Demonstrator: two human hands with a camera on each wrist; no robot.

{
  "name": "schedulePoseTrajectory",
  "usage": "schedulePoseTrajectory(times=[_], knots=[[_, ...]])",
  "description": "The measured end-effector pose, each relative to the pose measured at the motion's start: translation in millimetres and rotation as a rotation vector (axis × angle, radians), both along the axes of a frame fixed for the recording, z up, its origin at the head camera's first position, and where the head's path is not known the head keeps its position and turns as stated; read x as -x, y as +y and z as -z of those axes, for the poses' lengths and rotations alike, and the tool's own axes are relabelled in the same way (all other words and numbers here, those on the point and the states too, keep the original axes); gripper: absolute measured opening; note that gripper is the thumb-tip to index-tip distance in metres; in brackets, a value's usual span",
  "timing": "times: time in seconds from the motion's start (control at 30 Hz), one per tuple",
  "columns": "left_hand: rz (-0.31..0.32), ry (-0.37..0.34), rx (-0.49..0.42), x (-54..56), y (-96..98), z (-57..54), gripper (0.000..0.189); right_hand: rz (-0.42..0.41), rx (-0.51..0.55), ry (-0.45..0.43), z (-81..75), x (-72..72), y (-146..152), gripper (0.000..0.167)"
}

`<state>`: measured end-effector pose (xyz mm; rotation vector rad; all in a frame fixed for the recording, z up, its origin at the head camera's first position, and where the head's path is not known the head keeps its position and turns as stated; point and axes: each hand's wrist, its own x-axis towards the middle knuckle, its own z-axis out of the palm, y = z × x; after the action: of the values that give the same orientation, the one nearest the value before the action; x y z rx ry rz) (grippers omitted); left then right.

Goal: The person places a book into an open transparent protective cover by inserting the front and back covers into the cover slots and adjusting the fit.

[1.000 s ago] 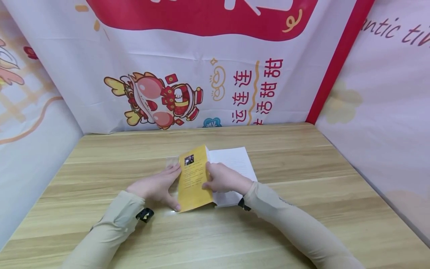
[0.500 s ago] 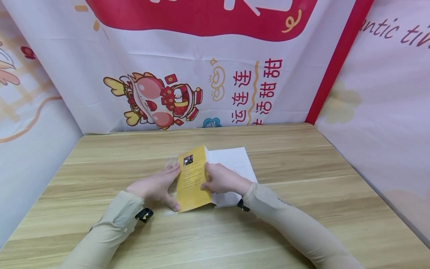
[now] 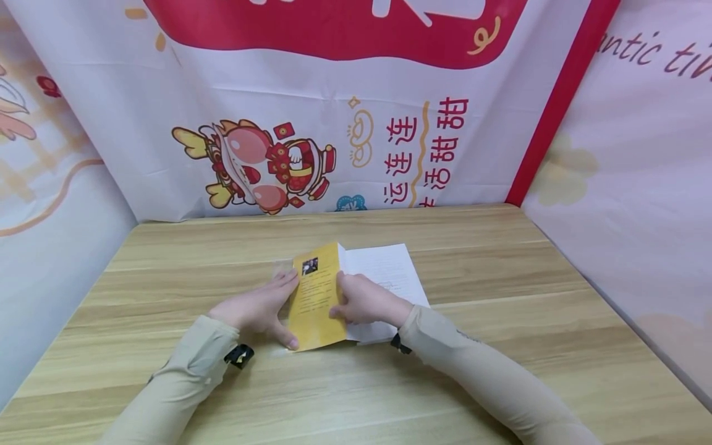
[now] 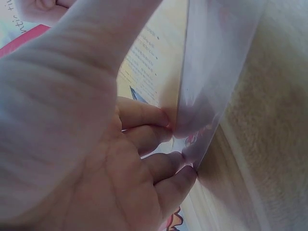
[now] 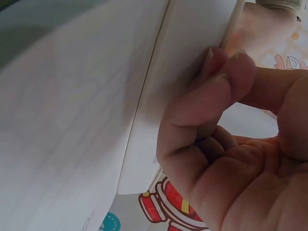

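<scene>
An opened book lies mid-table, its white page (image 3: 392,266) to the right and a yellow book cover flap (image 3: 317,309) with a small photo and print to the left. My right hand (image 3: 369,300) pinches the flap along its right edge, thumb on the yellow side. Curled fingers (image 5: 192,106) sit against the white inner side in the right wrist view. My left hand (image 3: 258,309) spans the flap's left edge, thumb near the bottom corner and fingers higher up. Beneath that hand a clear plastic sheet (image 4: 221,53) sticks out past the yellow edge; its fingertips touch the sheet.
The book rests on a wood-grain table (image 3: 473,371). Behind it hangs a white and red printed cloth (image 3: 311,80), with more printed cloth on the left and right sides. A black strap (image 3: 239,356) shows at the left wrist.
My right hand has shifted slightly left with the flap's folded edge, and the flap has slid a little left. More of the white page shows. My left hand has barely moved.
</scene>
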<state>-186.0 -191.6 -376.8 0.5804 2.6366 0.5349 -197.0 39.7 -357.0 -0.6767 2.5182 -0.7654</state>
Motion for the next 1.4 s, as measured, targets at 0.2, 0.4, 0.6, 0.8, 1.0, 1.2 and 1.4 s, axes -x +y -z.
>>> schedulePoseTrajectory(times=[0.2, 0.4, 0.6, 0.8, 1.0, 1.2, 1.4], knots=[[0.0, 0.0, 0.013, 0.1, 0.7, -0.6, 0.138, -0.002, -0.007, -0.017, 3.6, 2.6, -0.3, 0.045], [-0.002, -0.004, 0.016, 0.0, 0.8, -0.6, 0.136, -0.029, -0.029, -0.026, 9.4, 5.5, -0.5, 0.06], [0.004, -0.006, 0.01, 0.7, 0.7, 0.1, 0.135, -0.032, -0.029, -0.033, 4.7, 7.1, 2.5, 0.073], [0.013, -0.012, 0.01, -0.2, 2.0, -2.1, 0.135, -0.039, -0.091, 0.051, -2.1, 9.9, 6.5, 0.072], [0.012, -0.012, 0.009, -0.2, 2.3, -1.6, 0.135, -0.063, -0.107, 0.102, -5.6, 12.4, 10.3, 0.061], [0.007, -0.01, 0.007, 0.5, 2.2, -0.6, 0.135, -0.06, -0.154, 0.161, -8.1, 12.4, 11.5, 0.071], [0.007, -0.017, 0.019, -0.3, 3.2, -2.5, 0.133, -0.066, -0.197, 0.139, -6.5, 10.6, 9.2, 0.092]])
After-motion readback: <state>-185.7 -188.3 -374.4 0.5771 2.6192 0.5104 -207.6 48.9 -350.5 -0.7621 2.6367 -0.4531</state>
